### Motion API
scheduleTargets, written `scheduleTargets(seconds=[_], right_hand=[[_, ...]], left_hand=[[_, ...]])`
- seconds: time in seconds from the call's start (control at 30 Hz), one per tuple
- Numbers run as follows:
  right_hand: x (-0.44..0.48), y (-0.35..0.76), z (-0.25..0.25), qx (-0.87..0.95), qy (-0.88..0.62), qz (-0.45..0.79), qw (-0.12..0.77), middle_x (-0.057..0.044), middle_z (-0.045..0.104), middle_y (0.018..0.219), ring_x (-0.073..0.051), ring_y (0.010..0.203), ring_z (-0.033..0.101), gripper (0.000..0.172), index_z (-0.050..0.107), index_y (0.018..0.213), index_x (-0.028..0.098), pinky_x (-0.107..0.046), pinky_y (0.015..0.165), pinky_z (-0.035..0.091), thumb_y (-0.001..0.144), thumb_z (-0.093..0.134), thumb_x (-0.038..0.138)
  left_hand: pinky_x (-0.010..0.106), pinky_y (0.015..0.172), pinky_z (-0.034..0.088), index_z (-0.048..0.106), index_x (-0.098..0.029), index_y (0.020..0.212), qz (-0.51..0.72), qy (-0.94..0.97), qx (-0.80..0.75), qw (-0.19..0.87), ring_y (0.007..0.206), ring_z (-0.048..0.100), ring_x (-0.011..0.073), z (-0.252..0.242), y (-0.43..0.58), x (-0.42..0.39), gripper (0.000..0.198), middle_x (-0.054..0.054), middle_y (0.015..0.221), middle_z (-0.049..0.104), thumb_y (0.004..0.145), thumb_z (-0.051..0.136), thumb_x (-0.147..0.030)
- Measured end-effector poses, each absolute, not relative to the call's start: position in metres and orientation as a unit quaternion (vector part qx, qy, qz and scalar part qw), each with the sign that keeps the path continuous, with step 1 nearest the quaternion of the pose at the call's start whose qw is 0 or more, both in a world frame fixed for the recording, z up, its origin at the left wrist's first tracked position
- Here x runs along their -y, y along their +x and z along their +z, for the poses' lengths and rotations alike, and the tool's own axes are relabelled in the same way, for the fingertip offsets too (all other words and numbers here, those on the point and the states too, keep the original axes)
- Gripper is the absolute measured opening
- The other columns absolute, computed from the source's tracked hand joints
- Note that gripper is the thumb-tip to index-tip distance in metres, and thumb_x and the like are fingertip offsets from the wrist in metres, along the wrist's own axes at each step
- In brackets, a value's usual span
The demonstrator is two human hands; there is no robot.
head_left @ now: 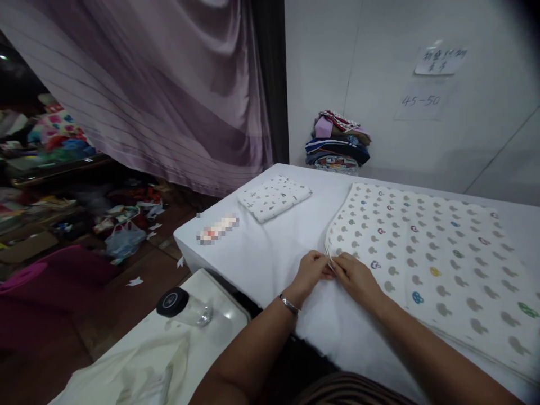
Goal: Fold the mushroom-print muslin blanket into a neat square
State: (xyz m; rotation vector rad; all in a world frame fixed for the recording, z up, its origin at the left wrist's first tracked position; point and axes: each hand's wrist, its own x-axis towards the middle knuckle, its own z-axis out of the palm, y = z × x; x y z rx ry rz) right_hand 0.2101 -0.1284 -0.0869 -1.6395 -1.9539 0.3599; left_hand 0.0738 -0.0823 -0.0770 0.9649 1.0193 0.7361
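Visibly layered, the white cloth (428, 261) bears mostly grey mushroom-like prints; left hand (311, 272) and right hand (353, 274) pinch its edge.

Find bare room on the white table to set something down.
The white table is bare between the small folded cloth and large mushroom-print cloth, down to the left hand. Crowded: its right side, mostly under the large cloth.

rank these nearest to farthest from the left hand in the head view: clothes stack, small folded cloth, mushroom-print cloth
1. Mushroom-print cloth: edge at the left hand
2. Small folded cloth: ahead, to the left
3. Clothes stack: farthest, near the wall
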Motion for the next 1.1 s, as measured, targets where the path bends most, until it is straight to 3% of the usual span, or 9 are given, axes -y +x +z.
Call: scheduleTargets(seconds=[0.27, 0.47, 0.7, 0.93, 1.1], right_hand=[[0.128, 0.216, -0.096, 0.691, -0.614, 0.122, 0.361, -0.001, 0.052, 0.069, -0.015, 0.065, 0.050, 0.033, 0.046, 0.068, 0.022, -0.029, 0.063, 0.041, 0.095, 0.032, 0.033], [0.129, 0.215, -0.092, 0.716, -0.602, 0.162, 0.313, -0.002, 0.056, 0.077, -0.016, 0.072, 0.053, 0.031, 0.056, 0.081, 0.022, -0.030, 0.068, 0.042, 0.096, 0.034, 0.040], [0.127, 0.216, -0.095, 0.718, -0.604, 0.163, 0.305, -0.002, 0.054, 0.074, -0.016, 0.070, 0.052, 0.030, 0.052, 0.075, 0.022, -0.029, 0.065, 0.041, 0.095, 0.034, 0.034], [0.131, 0.216, -0.097, 0.679, -0.645, 0.072, 0.344, -0.002, 0.053, 0.074, -0.017, 0.070, 0.052, 0.027, 0.045, 0.076, 0.023, -0.030, 0.065, 0.040, 0.096, 0.030, 0.034], [0.136, 0.208, -0.095, 0.708, -0.663, 0.042, 0.241, -0.004, 0.055, 0.082, -0.017, 0.071, 0.054, 0.025, 0.048, 0.081, 0.022, -0.028, 0.058, 0.037, 0.096, 0.029, 0.028]], left_hand=[[0.023, 0.056, 0.053, 0.052, -0.015, 0.077, 0.314, 0.440, -0.462, 0.703, 0.054, 0.062, 0.0113, -0.076, 0.073, 0.081, 0.010, 0.001, 0.060, 0.062, 0.082, 0.058, -0.020], [0.023, 0.055, 0.053, 0.052, -0.015, 0.077, 0.316, 0.451, -0.453, 0.702, 0.053, 0.061, 0.0106, -0.084, 0.073, 0.078, 0.012, 0.000, 0.061, 0.062, 0.082, 0.060, -0.022], [0.022, 0.055, 0.053, 0.053, -0.014, 0.074, 0.316, 0.449, -0.441, 0.710, 0.052, 0.060, 0.0095, -0.084, 0.072, 0.078, 0.015, -0.002, 0.058, 0.060, 0.078, 0.066, -0.021], [0.022, 0.056, 0.053, 0.054, -0.015, 0.074, 0.301, 0.443, -0.456, 0.711, 0.053, 0.059, 0.0097, -0.080, 0.071, 0.077, 0.009, 0.000, 0.057, 0.061, 0.080, 0.060, -0.019], [0.024, 0.058, 0.053, 0.054, -0.015, 0.073, 0.308, 0.448, -0.453, 0.706, 0.052, 0.060, 0.0107, -0.080, 0.071, 0.078, 0.007, -0.001, 0.056, 0.061, 0.080, 0.058, -0.017]])
